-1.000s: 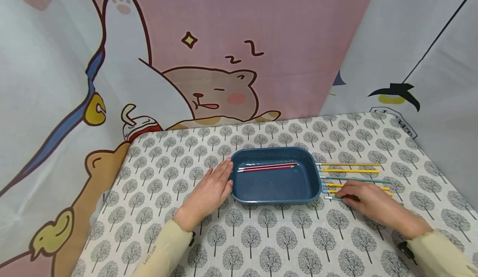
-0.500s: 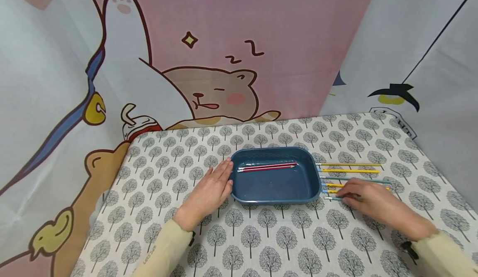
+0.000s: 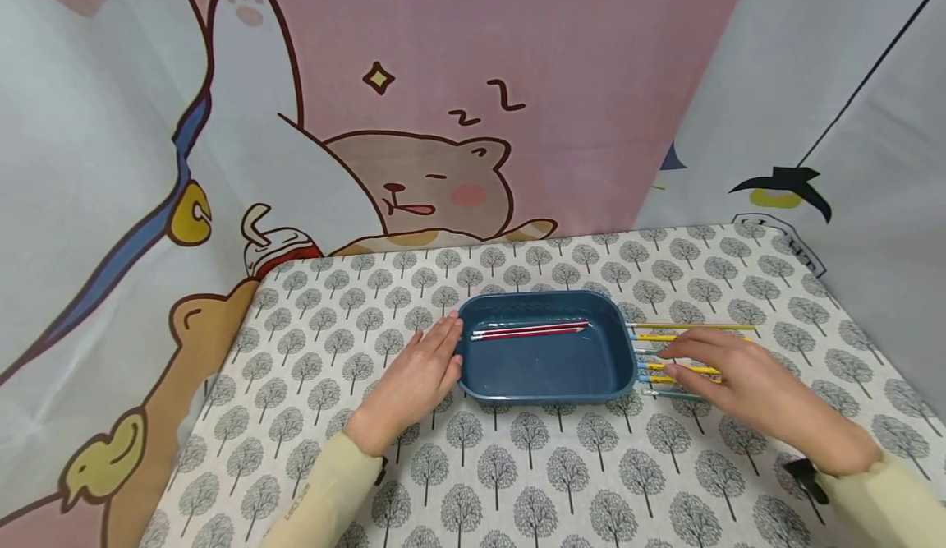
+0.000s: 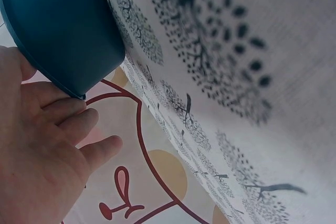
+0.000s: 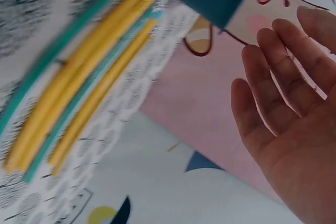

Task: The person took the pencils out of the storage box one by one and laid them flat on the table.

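A dark blue plastic basin (image 3: 547, 371) stands on the table, with two red pencils (image 3: 528, 332) lying inside toward its back. My left hand (image 3: 414, 371) touches the basin's left end, fingers extended along the rim; the left wrist view shows those fingers (image 4: 63, 111) against the basin's edge. To the right of the basin, several yellow and green pencils lie side by side, among them a yellow pencil (image 3: 687, 327) at the back and a green pencil (image 3: 672, 394) at the front. Over the row hovers my right hand (image 3: 746, 375), thumb and fingers parted, holding nothing; its palm (image 5: 304, 156) is bare in the right wrist view.
A tree-patterned cloth (image 3: 332, 416) covers the table. Behind it hangs a pink and white curtain (image 3: 591, 80) printed with cartoon animals, and pale fabric closes off the left and right sides.
My right hand has come up off the front green pencil and its fingers have spread, shifting slightly back over the row. The left hand and the basin have stayed in place.
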Tool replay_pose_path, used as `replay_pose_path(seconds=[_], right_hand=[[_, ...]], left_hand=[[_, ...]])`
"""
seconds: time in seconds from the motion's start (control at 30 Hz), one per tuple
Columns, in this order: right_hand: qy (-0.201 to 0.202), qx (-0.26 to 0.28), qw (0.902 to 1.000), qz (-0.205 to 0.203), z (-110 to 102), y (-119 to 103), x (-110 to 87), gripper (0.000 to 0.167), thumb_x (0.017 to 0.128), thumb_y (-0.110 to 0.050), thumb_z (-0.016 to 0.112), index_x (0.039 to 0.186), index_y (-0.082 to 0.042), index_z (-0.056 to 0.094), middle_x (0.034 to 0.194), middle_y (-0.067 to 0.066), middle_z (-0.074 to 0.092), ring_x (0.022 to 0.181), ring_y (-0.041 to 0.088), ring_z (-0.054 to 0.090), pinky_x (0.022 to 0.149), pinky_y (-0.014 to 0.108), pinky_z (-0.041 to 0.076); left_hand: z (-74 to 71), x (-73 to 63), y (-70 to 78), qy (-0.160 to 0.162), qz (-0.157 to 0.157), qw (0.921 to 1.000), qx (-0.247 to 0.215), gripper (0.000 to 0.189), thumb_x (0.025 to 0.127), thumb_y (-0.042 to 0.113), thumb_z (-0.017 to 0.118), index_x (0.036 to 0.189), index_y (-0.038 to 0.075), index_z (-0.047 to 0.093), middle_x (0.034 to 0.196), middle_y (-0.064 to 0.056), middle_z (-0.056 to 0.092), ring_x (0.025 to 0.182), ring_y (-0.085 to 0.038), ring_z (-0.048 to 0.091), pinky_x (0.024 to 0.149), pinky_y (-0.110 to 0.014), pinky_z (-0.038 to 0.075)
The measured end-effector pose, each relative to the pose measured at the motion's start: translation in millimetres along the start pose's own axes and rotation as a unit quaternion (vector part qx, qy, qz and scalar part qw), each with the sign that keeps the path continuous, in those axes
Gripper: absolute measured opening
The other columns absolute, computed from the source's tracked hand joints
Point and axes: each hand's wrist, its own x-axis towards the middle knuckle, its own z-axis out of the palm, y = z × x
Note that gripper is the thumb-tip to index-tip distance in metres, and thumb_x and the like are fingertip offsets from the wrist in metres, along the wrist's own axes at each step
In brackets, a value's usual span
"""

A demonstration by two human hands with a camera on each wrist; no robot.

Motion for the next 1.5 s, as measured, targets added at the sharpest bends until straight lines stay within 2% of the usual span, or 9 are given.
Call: replay_pose_path(seconds=[0.27,0.4,0.57,0.83,1.1,1.23,1.5], right_hand=[[0.009,0.029,0.9995,-0.011,-7.6,-24.0,19.0,0.031,0.089,-0.017,0.082,0.119,-0.021,0.076,0.121,-0.007,0.07,0.109,0.019,0.067,0.081,0.041,0.058],[0.016,0.042,0.9989,-0.016,-5.5,-32.6,29.8,0.036,0.09,-0.017,0.081,0.125,-0.021,0.073,0.127,-0.007,0.068,0.114,0.018,0.065,0.084,0.037,0.055],[0.026,0.048,0.9983,-0.021,0.0,-41.7,45.0,0.039,0.093,-0.021,0.08,0.131,-0.018,0.07,0.133,-0.002,0.065,0.12,0.021,0.062,0.088,0.042,0.054],[0.03,0.075,0.9961,-0.034,7.8,-54.5,73.2,0.044,0.096,-0.026,0.077,0.137,-0.017,0.066,0.146,0.001,0.058,0.131,0.025,0.056,0.105,0.05,0.048],[-0.018,0.092,0.9942,-0.053,17.6,-66.8,101.2,0.049,0.099,-0.033,0.072,0.142,-0.012,0.063,0.152,0.008,0.053,0.138,0.032,0.051,0.11,0.058,0.042],[-0.042,0.102,0.9913,-0.071,23.0,-73.6,116.4,0.05,0.1,-0.035,0.07,0.143,-0.01,0.062,0.151,0.01,0.055,0.138,0.033,0.05,0.113,0.056,0.04],[-0.081,0.109,0.9864,-0.092,33.5,-85.2,139.9,0.055,0.1,-0.039,0.069,0.147,-0.013,0.058,0.154,0.008,0.052,0.141,0.029,0.048,0.116,0.053,0.039]], left_hand=[[0.4,-0.1,-1.2,-0.002,0.003,1.0,-0.005,0.056,0.111,0.029,0.042,0.157,-0.003,0.038,0.165,-0.018,0.035,0.151,-0.032,0.037,0.118,-0.059,0.035],[0.4,-0.2,-1.3,-0.007,-0.001,1.0,-0.004,0.057,0.111,0.03,0.041,0.158,-0.002,0.038,0.165,-0.017,0.034,0.152,-0.029,0.034,0.119,-0.058,0.034],[0.7,-0.3,-1.5,-0.016,-0.007,0.9998,-0.004,0.057,0.111,0.031,0.04,0.159,-0.001,0.036,0.166,-0.016,0.032,0.154,-0.026,0.03,0.12,-0.057,0.033],[0.7,0.1,-1.6,-0.017,-0.008,0.9998,-0.005,0.058,0.112,0.032,0.039,0.159,-0.001,0.036,0.167,-0.015,0.031,0.154,-0.026,0.03,0.12,-0.058,0.033],[-0.7,0.2,-0.7,-0.012,-0.006,0.9999,-0.01,0.057,0.111,0.03,0.04,0.158,-0.002,0.038,0.166,-0.016,0.033,0.153,-0.027,0.032,0.119,-0.059,0.033],[-0.2,0.4,-0.7,-0.012,-0.006,0.9999,-0.007,0.057,0.111,0.029,0.042,0.158,-0.002,0.037,0.166,-0.017,0.033,0.153,-0.027,0.031,0.119,-0.059,0.033],[0.3,1.1,-0.8,-0.014,-0.008,0.9998,-0.007,0.057,0.111,0.03,0.042,0.159,-0.001,0.037,0.166,-0.016,0.033,0.153,-0.028,0.032,0.119,-0.059,0.034]])
